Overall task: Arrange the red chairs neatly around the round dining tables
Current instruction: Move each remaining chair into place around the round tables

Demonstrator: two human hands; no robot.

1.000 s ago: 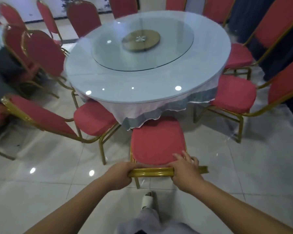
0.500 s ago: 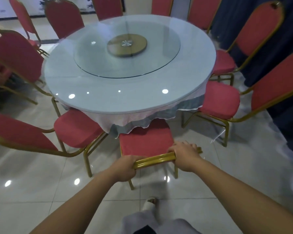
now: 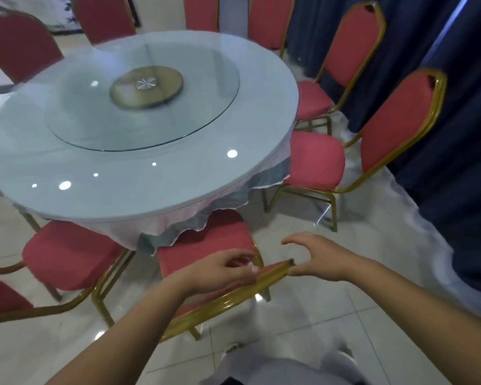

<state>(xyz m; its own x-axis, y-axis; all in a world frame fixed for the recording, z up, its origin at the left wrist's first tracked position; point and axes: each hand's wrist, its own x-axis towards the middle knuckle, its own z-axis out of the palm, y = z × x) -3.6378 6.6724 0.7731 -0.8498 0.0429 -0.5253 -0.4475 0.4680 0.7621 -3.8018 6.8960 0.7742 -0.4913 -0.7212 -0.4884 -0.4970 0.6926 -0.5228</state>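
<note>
Head view: chair (image 3: 206,245) tucked under table (image 3: 150,195); my left hand (image 3: 222,273) and right hand (image 3: 317,259) slack, gripping nothing. Next, probably: grasp neighbouring chair (image 3: 314,162).

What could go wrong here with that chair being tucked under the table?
The tablecloth hem drapes onto the seat of the near chair; pushing it in deeper might snag and drag the cloth. That chair looks askew and close to the left neighbour chair, so their gold legs might knock.

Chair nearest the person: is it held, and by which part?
Nothing held: left hand and right hand are open at the top rail of the chair.
</note>
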